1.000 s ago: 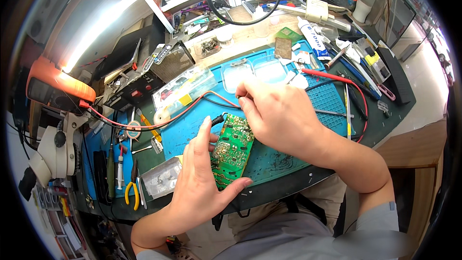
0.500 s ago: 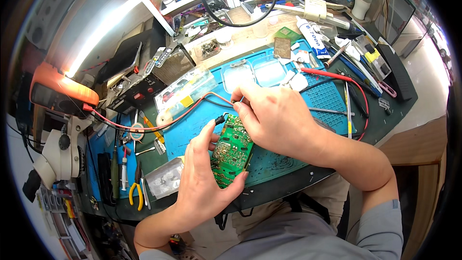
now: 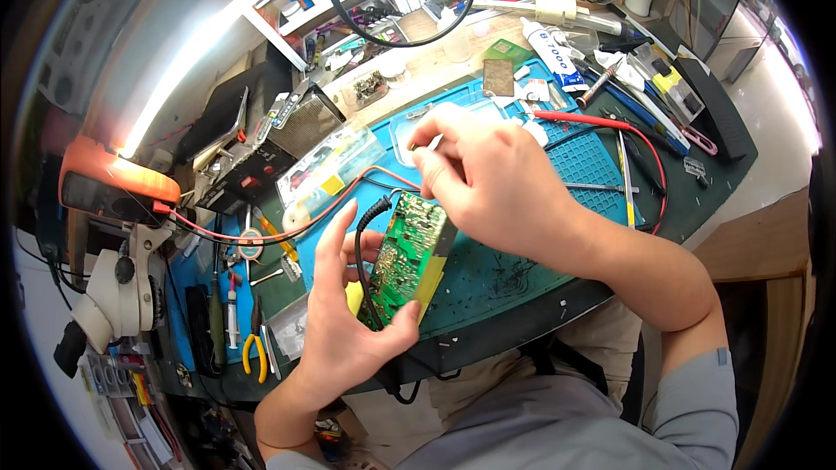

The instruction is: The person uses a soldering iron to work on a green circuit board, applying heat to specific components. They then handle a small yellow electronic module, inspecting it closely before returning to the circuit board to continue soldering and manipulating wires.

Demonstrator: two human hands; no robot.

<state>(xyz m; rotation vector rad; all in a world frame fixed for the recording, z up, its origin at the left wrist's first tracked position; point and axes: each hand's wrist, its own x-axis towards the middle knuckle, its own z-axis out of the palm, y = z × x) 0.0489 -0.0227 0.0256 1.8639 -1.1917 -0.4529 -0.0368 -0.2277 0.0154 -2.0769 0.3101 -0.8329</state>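
Observation:
My left hand (image 3: 348, 313) grips a green circuit board (image 3: 402, 252) by its sides, tilted so that yellow material shows along its edge. A black cable (image 3: 363, 244) with a ribbed sleeve runs from the board's top down past its left side. My right hand (image 3: 488, 183) is raised at the board's upper right, thumb and index finger pinched on something dark and small that I cannot make out. Behind it lie a clear plastic box (image 3: 405, 130) and a blue silicone mat (image 3: 562, 161). Red and black leads (image 3: 357, 176) cross the mat behind the board.
An orange multimeter (image 3: 117, 174) and a white microscope (image 3: 113, 296) stand left, near yellow-handled pliers (image 3: 255, 352). A glue tube (image 3: 553, 52), tools and red probe (image 3: 557, 115) lie right. A clear tray (image 3: 283, 331) sits beside my left hand. A black cable loop (image 3: 401, 35) hangs over the back.
My right hand has risen up and away from the board, still pinched. The board has tilted and shifted left in my left hand, exposing yellow at its side and more of the black cable.

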